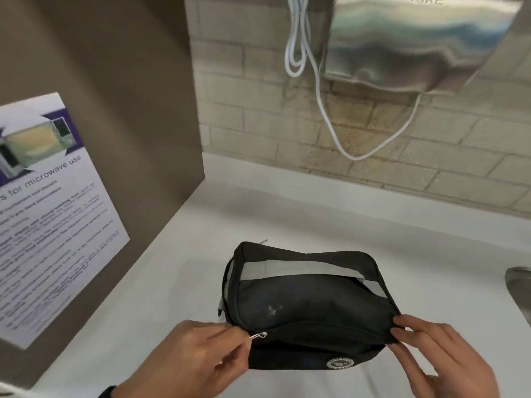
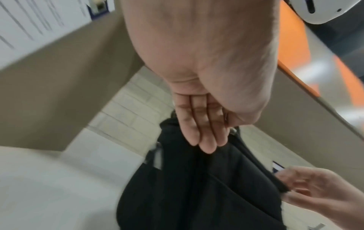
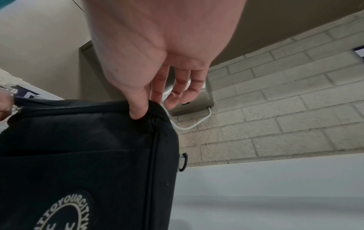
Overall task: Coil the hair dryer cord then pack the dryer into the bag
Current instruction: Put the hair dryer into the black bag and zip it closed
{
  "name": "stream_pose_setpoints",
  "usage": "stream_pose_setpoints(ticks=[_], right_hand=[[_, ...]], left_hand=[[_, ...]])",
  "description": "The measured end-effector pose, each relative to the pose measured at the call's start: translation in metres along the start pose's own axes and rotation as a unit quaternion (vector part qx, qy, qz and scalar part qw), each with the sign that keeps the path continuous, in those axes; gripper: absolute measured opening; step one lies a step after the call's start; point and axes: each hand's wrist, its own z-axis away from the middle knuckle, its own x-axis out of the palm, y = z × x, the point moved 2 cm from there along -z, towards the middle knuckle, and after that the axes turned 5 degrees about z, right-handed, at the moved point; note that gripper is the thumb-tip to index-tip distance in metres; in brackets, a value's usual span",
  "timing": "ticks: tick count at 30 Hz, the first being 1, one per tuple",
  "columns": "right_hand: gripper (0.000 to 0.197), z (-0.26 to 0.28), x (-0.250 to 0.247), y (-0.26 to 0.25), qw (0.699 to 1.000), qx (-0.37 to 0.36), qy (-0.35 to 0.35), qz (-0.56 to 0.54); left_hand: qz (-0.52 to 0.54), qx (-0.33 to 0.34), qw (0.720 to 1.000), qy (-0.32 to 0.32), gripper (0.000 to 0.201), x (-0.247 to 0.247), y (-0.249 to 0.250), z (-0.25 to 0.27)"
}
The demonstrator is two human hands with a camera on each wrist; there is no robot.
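A black zip bag point(image 1: 304, 305) with a grey band lies on the white counter point(image 1: 373, 248). My left hand point(image 1: 244, 337) pinches the metal zipper pull point(image 1: 260, 335) at the bag's near left corner. My right hand point(image 1: 399, 331) pinches the fabric at the bag's near right corner. The right wrist view shows that thumb and forefinger point(image 3: 138, 112) nipping the bag's point(image 3: 88, 147) top edge. In the left wrist view the left hand's fingers point(image 2: 206, 140) curl over the bag point(image 2: 197, 186). No hair dryer or cord shows; the bag's inside is hidden.
A steel wall-mounted hand dryer point(image 1: 416, 44) with a drooping white cable point(image 1: 324, 110) hangs on the tiled wall behind. A brown side panel with a microwave notice point(image 1: 48, 211) bounds the left. A metal sink rim point(image 1: 520, 288) shows at the right edge.
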Motion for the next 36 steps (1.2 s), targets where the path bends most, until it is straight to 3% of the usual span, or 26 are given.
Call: stream_pose_setpoints(ticks=[3, 9, 13, 15, 18, 24, 28, 34, 36], right_hand=[[0.026, -0.004, -0.002, 0.002, 1.0, 0.025, -0.007, -0.003], [0.029, -0.024, -0.013, -0.043, 0.995, 0.043, -0.032, -0.084], [0.023, -0.032, 0.003, -0.116, 0.985, -0.026, -0.016, -0.169], [0.024, -0.035, 0.022, -0.142, 0.983, -0.072, 0.0, -0.169], [0.024, -0.048, 0.038, -0.164, 0.988, -0.08, 0.03, -0.128], [0.014, -0.059, 0.045, -0.168, 0.993, -0.099, 0.043, -0.048], [0.009, -0.061, 0.043, -0.171, 0.993, -0.107, 0.034, -0.039], [0.019, -0.065, 0.038, -0.172, 0.99, -0.132, 0.025, -0.045], [0.021, -0.06, 0.04, -0.173, 0.993, -0.107, 0.0, -0.046]], left_hand=[[0.012, -0.05, 0.999, 0.004, 0.027, -0.014, -0.02, 0.009], [0.08, -0.093, 0.992, 0.039, 0.014, -0.017, -0.02, 0.013], [0.105, -0.1, 0.987, 0.061, 0.013, -0.013, -0.017, 0.016], [0.111, -0.103, 0.986, 0.069, 0.014, -0.011, -0.017, 0.018], [0.118, -0.105, 0.985, 0.074, 0.014, -0.012, -0.015, 0.02], [0.111, -0.11, 0.983, 0.093, 0.014, -0.007, -0.019, 0.025], [0.166, -0.135, 0.968, 0.135, 0.021, -0.003, -0.023, 0.023], [0.201, -0.153, 0.951, 0.176, 0.01, -0.002, -0.036, 0.02], [0.214, -0.167, 0.946, 0.177, 0.012, -0.004, -0.043, 0.018]])
